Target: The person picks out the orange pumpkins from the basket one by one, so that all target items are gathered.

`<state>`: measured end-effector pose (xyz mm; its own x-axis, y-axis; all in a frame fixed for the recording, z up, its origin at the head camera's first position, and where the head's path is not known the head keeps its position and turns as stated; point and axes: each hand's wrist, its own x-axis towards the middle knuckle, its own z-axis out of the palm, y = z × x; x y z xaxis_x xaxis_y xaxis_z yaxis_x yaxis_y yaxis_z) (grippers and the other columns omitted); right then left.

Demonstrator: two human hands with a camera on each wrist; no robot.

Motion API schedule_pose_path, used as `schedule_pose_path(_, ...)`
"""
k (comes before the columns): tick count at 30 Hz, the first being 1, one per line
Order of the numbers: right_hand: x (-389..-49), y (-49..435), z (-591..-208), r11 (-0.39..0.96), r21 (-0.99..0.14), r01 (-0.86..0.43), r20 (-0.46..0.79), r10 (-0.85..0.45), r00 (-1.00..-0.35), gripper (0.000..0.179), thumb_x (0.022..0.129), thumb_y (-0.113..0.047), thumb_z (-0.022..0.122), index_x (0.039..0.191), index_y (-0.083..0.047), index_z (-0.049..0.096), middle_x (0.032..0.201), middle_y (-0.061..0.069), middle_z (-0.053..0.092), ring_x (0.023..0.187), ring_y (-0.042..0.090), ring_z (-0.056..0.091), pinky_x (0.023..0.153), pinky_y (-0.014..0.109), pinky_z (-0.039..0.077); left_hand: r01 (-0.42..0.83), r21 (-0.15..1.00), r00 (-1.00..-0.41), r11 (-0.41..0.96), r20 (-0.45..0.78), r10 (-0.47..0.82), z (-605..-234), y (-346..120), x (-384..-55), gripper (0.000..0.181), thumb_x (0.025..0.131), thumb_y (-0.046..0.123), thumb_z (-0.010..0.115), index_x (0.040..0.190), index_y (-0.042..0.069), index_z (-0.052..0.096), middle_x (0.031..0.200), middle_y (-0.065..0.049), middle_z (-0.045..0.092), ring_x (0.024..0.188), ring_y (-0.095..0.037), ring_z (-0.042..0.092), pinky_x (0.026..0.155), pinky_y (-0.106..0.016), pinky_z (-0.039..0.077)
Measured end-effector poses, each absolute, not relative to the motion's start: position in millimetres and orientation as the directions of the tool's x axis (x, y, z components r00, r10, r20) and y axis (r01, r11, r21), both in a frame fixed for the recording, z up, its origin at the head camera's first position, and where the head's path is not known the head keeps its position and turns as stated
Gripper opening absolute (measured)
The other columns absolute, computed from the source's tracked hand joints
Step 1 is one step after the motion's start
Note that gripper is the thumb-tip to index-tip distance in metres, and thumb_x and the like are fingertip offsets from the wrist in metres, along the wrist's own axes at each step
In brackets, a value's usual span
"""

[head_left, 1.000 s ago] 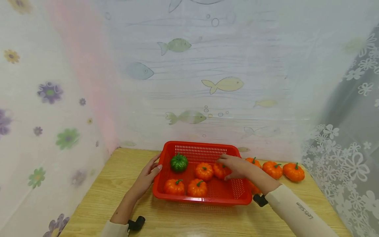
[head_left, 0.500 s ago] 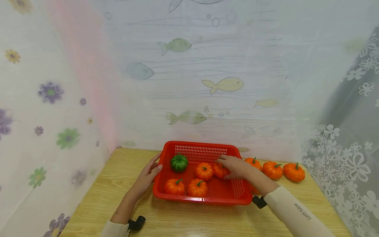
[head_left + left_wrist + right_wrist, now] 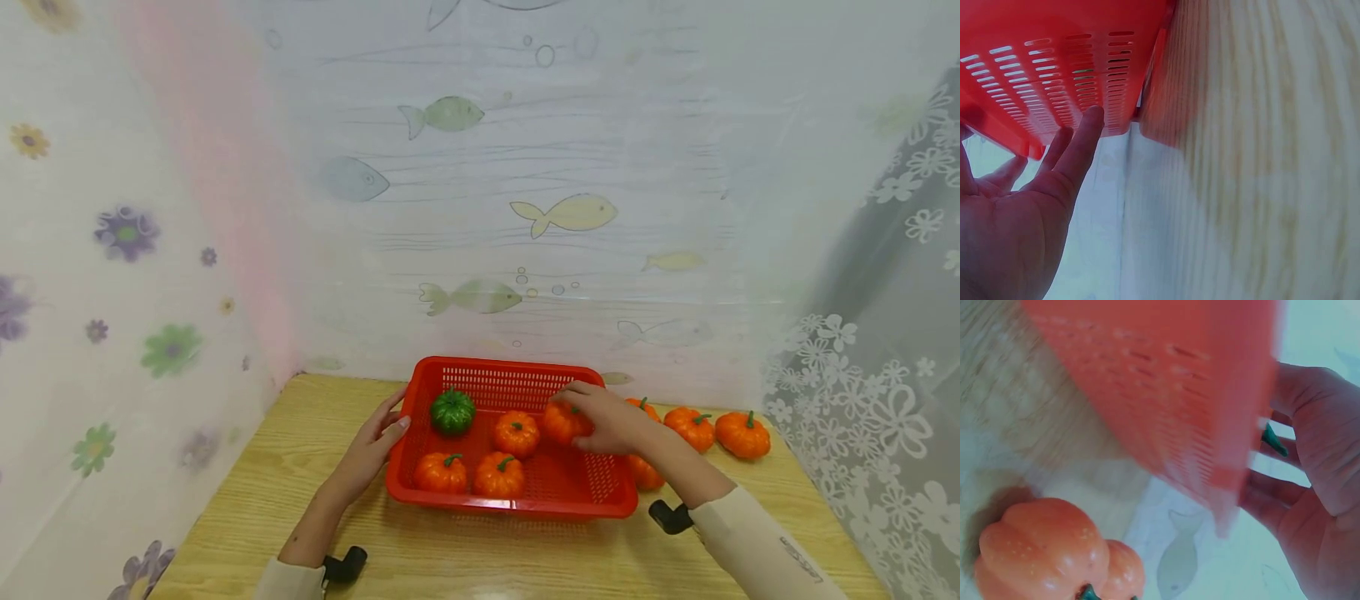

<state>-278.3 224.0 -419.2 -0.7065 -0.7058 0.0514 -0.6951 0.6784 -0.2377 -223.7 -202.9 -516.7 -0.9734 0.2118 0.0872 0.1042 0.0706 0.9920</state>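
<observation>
In the head view, a red plastic basket (image 3: 555, 479) sits on the table, holding a green pumpkin (image 3: 452, 412) and several small orange pumpkins. My right hand (image 3: 603, 417) reaches over the basket's right side and grips an orange pumpkin (image 3: 564, 423) by its top and sides. A green stem (image 3: 1274, 440) shows between the fingers in the right wrist view; the basket wall covers most of that pumpkin. Along the basket's left side rests my left hand (image 3: 372, 446), its fingers fairly straight against the outer wall, as the left wrist view (image 3: 1016, 231) also shows.
Outside the basket to the right lie several more orange pumpkins, among them one (image 3: 743, 435) at the far right and one (image 3: 647, 472) partly under my right forearm. A curtain with fish drawings (image 3: 480, 296) hangs behind the wooden table (image 3: 285, 467).
My right hand has raised the orange pumpkin slightly and shifted a little to the right, and more of that pumpkin shows. The left hand and the basket stay in place.
</observation>
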Motion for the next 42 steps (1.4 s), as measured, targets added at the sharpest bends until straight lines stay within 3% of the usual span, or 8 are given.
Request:
schedule_pose_path(5, -269, 232, -411, 0.661, -0.263, -0.703, 0.134, -0.697, -0.705, 0.063, 0.087, -0.013, 0.085, 0.145, -0.010, 0.061, 0.147, 0.009, 0.057, 0.122, 0.030, 0.063, 0.092, 0.046, 0.060, 0.095, 0.993, -0.976, 0.071, 0.079, 0.205, -517, -203, -224, 0.061, 0.112, 0.037, 0.054, 0.168, 0.032, 0.029, 0.161, -0.018, 0.045, 0.140, -0.044, 0.054, 0.102, -0.051, 0.057)
schedule_pose_path(11, -258, 242, -405, 0.648, -0.280, -0.709, 0.210, -0.679, -0.703, 0.064, 0.086, -0.011, 0.085, 0.146, -0.010, 0.062, 0.148, 0.010, 0.058, 0.131, 0.034, 0.059, 0.100, 0.054, 0.056, 0.091, 0.994, -0.977, 0.066, 0.076, 0.201, -516, -203, -224, 0.060, 0.113, 0.037, 0.054, 0.168, 0.033, 0.030, 0.161, -0.018, 0.045, 0.140, -0.042, 0.054, 0.103, -0.051, 0.057)
schedule_pose_path(18, -247, 252, -400, 0.617, -0.274, -0.738, 0.294, -0.677, -0.675, 0.065, 0.083, -0.005, 0.086, 0.144, -0.009, 0.063, 0.145, 0.010, 0.058, 0.125, 0.029, 0.058, 0.096, 0.052, 0.058, 0.090, 0.994, -0.977, 0.065, 0.076, 0.201, -516, -203, -225, 0.059, 0.113, 0.036, 0.054, 0.167, 0.035, 0.031, 0.161, -0.016, 0.045, 0.141, -0.042, 0.054, 0.102, -0.051, 0.058)
schedule_pose_path(23, -239, 260, -399, 0.602, -0.279, -0.748, 0.345, -0.664, -0.663, 0.066, 0.079, 0.000, 0.085, 0.141, -0.006, 0.064, 0.147, 0.011, 0.056, 0.131, 0.033, 0.055, 0.096, 0.052, 0.057, 0.093, 0.993, -0.976, 0.068, 0.077, 0.204, -517, -204, -225, 0.060, 0.113, 0.035, 0.054, 0.168, 0.031, 0.030, 0.160, -0.019, 0.045, 0.140, -0.043, 0.054, 0.101, -0.049, 0.058)
schedule_pose_path(31, -227, 279, -395, 0.664, -0.295, -0.687, 0.326, -0.606, -0.725, 0.069, 0.081, -0.003, 0.086, 0.145, -0.009, 0.062, 0.156, 0.009, 0.050, 0.140, 0.037, 0.050, 0.099, 0.056, 0.057, 0.089, 0.994, -0.977, 0.070, 0.073, 0.202, -517, -203, -225, 0.061, 0.113, 0.036, 0.054, 0.168, 0.032, 0.029, 0.157, -0.019, 0.048, 0.137, -0.043, 0.056, 0.101, -0.049, 0.058)
schedule_pose_path(42, -216, 304, -398, 0.693, -0.238, -0.681, 0.408, -0.565, -0.717, 0.073, 0.076, -0.001, 0.087, 0.144, -0.012, 0.063, 0.144, 0.007, 0.059, 0.128, 0.031, 0.057, 0.089, 0.054, 0.059, 0.092, 0.994, -0.976, 0.064, 0.077, 0.202, -517, -204, -225, 0.061, 0.112, 0.037, 0.056, 0.168, 0.034, 0.030, 0.154, -0.019, 0.050, 0.136, -0.042, 0.057, 0.101, -0.048, 0.059)
